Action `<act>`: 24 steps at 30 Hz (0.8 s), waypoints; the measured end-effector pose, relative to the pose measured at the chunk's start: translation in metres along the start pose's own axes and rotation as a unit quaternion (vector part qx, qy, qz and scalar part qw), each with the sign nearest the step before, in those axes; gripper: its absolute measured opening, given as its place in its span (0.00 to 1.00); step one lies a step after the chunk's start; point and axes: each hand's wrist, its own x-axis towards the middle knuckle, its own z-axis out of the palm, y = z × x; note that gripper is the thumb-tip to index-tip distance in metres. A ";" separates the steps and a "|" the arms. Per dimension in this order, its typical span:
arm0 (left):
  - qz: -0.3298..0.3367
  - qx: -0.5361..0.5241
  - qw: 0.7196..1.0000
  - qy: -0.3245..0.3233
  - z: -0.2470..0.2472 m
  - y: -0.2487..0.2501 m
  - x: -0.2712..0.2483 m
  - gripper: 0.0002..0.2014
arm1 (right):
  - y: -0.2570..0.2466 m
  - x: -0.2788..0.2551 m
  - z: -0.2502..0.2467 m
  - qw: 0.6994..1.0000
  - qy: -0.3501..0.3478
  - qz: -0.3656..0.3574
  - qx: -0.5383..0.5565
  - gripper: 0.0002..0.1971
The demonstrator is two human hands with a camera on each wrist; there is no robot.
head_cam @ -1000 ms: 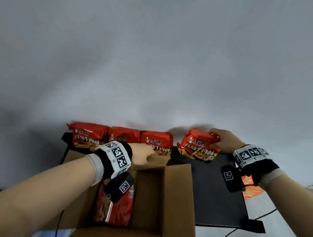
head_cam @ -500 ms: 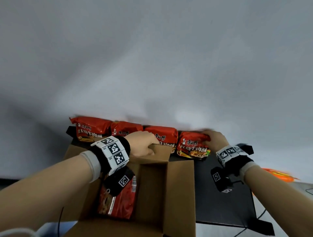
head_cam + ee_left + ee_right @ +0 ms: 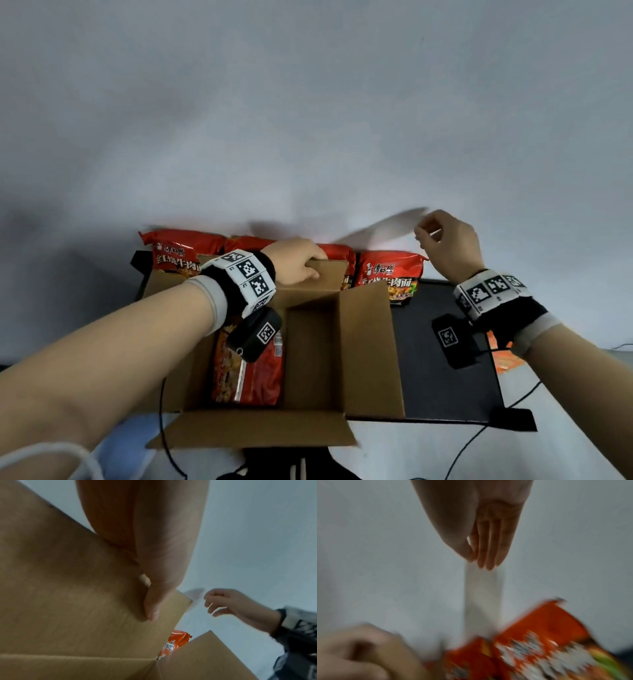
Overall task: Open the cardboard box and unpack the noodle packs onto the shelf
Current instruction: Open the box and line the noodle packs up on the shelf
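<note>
While the head view is taken, the left hand (image 3: 297, 262) is seen gripping the far flap of the open brown cardboard box (image 3: 368, 346) on the black shelf (image 3: 445, 387). Red noodle packs (image 3: 390, 275) are lined along the white wall; one more (image 3: 250, 370) is left inside the box.

Left wrist view: thumb (image 3: 152, 605) is pressed on the flap's inner face.

Right wrist view, blurred: the right hand (image 3: 481, 534) is held above the rightmost pack, fingers extended together, nothing gripped.
</note>
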 end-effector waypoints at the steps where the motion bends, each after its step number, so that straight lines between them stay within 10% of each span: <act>1: -0.003 -0.002 1.000 -0.007 -0.002 -0.002 -0.003 0.15 | -0.019 -0.003 -0.008 0.999 -0.024 -0.017 0.023 0.04; 5: -0.012 -0.065 0.998 -0.020 -0.021 -0.016 -0.031 0.31 | -0.102 -0.025 -0.031 0.959 -0.259 -0.112 0.005 0.09; 9: -0.052 -0.035 0.998 -0.029 -0.040 -0.057 -0.075 0.32 | -0.165 -0.060 -0.002 0.815 -0.561 -0.134 -0.057 0.13; 12: -0.119 -0.026 0.991 -0.054 -0.034 -0.092 -0.099 0.31 | -0.182 -0.081 0.053 0.753 -0.644 -0.092 -0.101 0.16; 18: -0.126 -0.028 0.992 -0.014 -0.003 -0.118 -0.112 0.11 | -0.158 -0.102 0.161 0.792 -0.588 0.053 -0.154 0.20; 24: -0.152 -0.109 0.979 0.077 0.014 -0.124 -0.108 0.14 | -0.126 -0.100 0.195 0.833 -0.525 0.142 -0.100 0.22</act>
